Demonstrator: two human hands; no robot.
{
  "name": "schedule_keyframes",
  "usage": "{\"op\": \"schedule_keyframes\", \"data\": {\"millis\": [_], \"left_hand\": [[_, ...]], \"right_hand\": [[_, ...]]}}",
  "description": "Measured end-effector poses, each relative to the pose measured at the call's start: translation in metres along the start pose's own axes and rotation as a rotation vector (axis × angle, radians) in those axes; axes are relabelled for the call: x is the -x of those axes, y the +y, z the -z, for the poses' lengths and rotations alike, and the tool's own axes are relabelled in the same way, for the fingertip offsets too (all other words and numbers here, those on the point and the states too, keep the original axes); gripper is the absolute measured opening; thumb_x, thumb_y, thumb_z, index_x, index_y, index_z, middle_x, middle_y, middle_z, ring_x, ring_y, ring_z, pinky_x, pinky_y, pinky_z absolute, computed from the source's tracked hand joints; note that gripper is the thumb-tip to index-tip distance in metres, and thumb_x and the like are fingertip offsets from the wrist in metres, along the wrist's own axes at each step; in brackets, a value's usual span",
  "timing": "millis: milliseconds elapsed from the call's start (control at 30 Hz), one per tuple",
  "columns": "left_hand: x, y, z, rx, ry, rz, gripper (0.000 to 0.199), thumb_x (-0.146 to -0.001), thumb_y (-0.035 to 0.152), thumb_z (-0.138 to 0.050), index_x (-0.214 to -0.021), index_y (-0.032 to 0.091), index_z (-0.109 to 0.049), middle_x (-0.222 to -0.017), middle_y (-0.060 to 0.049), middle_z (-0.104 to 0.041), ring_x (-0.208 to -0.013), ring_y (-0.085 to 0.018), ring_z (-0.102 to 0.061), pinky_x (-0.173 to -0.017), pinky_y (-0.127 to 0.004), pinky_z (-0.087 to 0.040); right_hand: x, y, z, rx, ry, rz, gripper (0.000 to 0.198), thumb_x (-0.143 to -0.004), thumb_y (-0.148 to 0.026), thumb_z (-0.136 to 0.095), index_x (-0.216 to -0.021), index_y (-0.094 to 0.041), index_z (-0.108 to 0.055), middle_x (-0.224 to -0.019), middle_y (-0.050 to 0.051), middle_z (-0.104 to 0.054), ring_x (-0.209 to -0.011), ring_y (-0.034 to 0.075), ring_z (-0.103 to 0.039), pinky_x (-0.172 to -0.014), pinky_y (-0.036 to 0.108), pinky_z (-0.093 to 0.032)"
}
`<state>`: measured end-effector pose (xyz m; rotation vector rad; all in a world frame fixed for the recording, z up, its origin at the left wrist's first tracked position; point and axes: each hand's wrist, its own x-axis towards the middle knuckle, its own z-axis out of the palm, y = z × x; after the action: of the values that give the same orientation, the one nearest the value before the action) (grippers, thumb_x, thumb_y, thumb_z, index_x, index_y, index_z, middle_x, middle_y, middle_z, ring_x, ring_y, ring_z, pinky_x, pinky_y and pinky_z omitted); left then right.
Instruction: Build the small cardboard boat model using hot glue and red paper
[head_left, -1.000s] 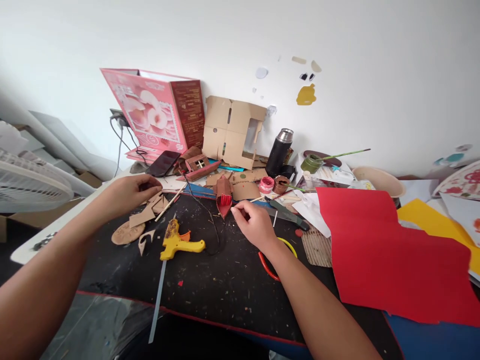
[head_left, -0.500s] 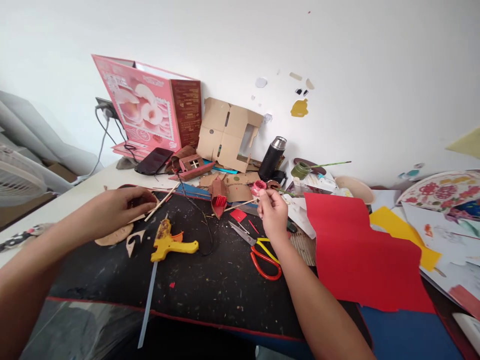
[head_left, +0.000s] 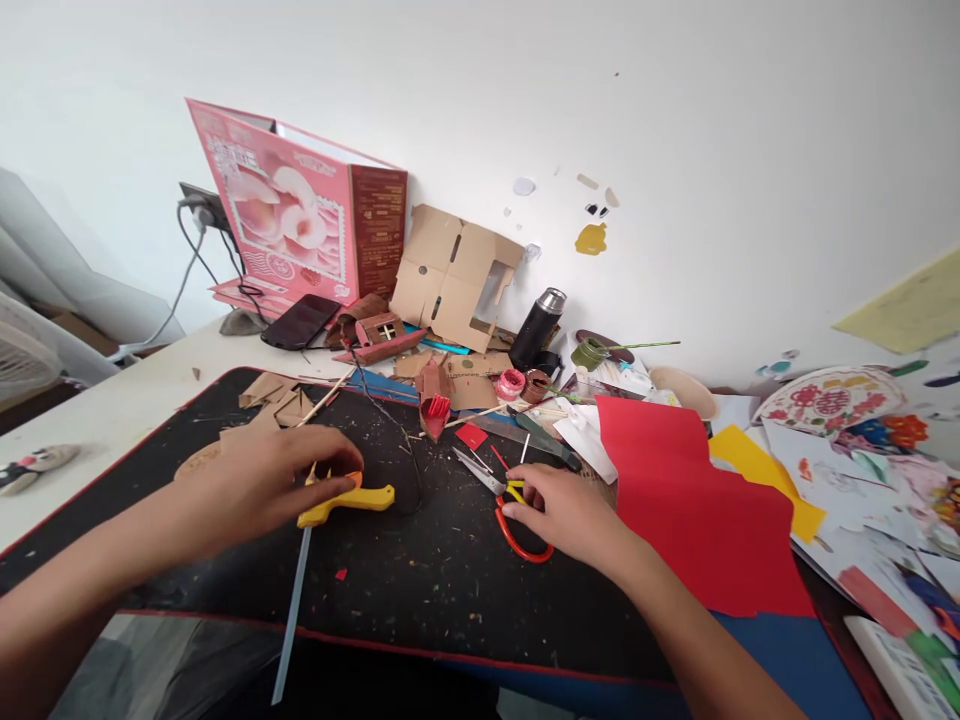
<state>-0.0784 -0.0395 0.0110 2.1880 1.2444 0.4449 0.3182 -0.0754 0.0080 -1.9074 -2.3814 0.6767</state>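
Observation:
My left hand is over the yellow glue gun, its fingers curved and apart above the body and trigger. A long translucent glue stick sticks out from the back of the gun. On the right, my right hand has its thumb and fingers around the yellow handle of the scissors, which lie flat on the black mat. The scissors' other handle is red. Close to the blades lie a red paper square and thin white and red sticks.
Behind are a small brown model house, a reddish model boat, paint jars and a black thermos. Red sheet covers the right side. A pink box stands at back left, beside a phone.
My left hand has moved right and down from the cardboard pieces to the glue gun. My right hand has come down from beside the pink paint jar to the scissors' handle.

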Motion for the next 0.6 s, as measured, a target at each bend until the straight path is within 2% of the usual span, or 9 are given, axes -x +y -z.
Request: {"op": "schedule_keyframes", "data": {"millis": [100,167,233,300,433,533,600], "left_hand": [[-0.024,-0.011,0.012,0.015,0.081,0.025,0.039,-0.092,0.064,-0.061,-0.105,0.033,-0.08,-0.099,-0.007,-0.083,-0.087,-0.032,-0.075,-0.078,-0.042,-0.061],[-0.044,-0.021,0.016,-0.075,0.148,0.005,0.042,-0.09,0.061,-0.062,-0.111,0.029,-0.08,-0.101,-0.008,-0.083,-0.09,-0.032,-0.075,-0.086,-0.045,-0.061],[-0.067,-0.031,0.016,-0.139,0.168,-0.004,0.046,-0.088,0.058,-0.063,-0.118,0.026,-0.078,-0.112,-0.011,-0.082,-0.099,-0.034,-0.076,-0.093,-0.046,-0.061],[-0.089,-0.038,0.013,-0.166,0.174,-0.028,0.053,-0.09,0.057,-0.063,-0.131,0.025,-0.073,-0.132,-0.014,-0.078,-0.116,-0.036,-0.074,-0.103,-0.048,-0.058],[-0.129,-0.039,0.002,-0.216,0.099,-0.114,0.071,-0.088,0.057,-0.067,-0.148,0.02,-0.063,-0.158,-0.02,-0.064,-0.141,-0.039,-0.064,-0.115,-0.05,-0.051],[-0.152,-0.036,-0.005,-0.258,0.032,-0.145,0.079,-0.084,0.052,-0.071,-0.154,0.018,-0.058,-0.164,-0.02,-0.059,-0.151,-0.041,-0.055,-0.122,-0.05,-0.045],[-0.164,-0.035,-0.009,-0.272,-0.019,-0.162,0.084,-0.081,0.049,-0.074,-0.157,0.019,-0.056,-0.165,-0.019,-0.058,-0.154,-0.04,-0.053,-0.124,-0.048,-0.043]], "right_hand": [[0.006,-0.002,-0.002,0.112,-0.07,-0.003,0.042,-0.1,-0.038,-0.072,-0.141,-0.027,-0.07,-0.131,0.011,-0.077,-0.115,0.033,-0.074,-0.091,0.041,-0.051],[0.007,-0.001,-0.007,0.145,-0.08,-0.004,0.044,-0.102,-0.031,-0.07,-0.145,-0.026,-0.067,-0.135,0.013,-0.075,-0.122,0.035,-0.072,-0.098,0.043,-0.051],[0.007,0.001,-0.014,0.166,-0.066,-0.002,0.043,-0.103,-0.025,-0.065,-0.146,-0.024,-0.065,-0.137,0.014,-0.073,-0.125,0.034,-0.071,-0.1,0.043,-0.051],[0.007,0.003,-0.02,0.174,-0.046,0.009,0.043,-0.104,-0.022,-0.061,-0.146,-0.023,-0.064,-0.136,0.014,-0.072,-0.125,0.033,-0.071,-0.1,0.041,-0.051],[0.007,0.007,-0.027,0.156,-0.012,0.033,0.041,-0.101,-0.023,-0.062,-0.142,-0.025,-0.067,-0.129,0.012,-0.074,-0.114,0.03,-0.073,-0.092,0.038,-0.051],[0.009,0.01,-0.031,0.076,0.011,0.021,0.042,-0.096,-0.021,-0.064,-0.138,-0.026,-0.07,-0.123,0.01,-0.074,-0.101,0.025,-0.073,-0.084,0.034,-0.05],[0.01,0.014,-0.036,-0.053,0.045,0.019,0.04,-0.093,-0.021,-0.066,-0.132,-0.026,-0.072,-0.115,0.008,-0.075,-0.09,0.022,-0.071,-0.078,0.032,-0.049]]}}
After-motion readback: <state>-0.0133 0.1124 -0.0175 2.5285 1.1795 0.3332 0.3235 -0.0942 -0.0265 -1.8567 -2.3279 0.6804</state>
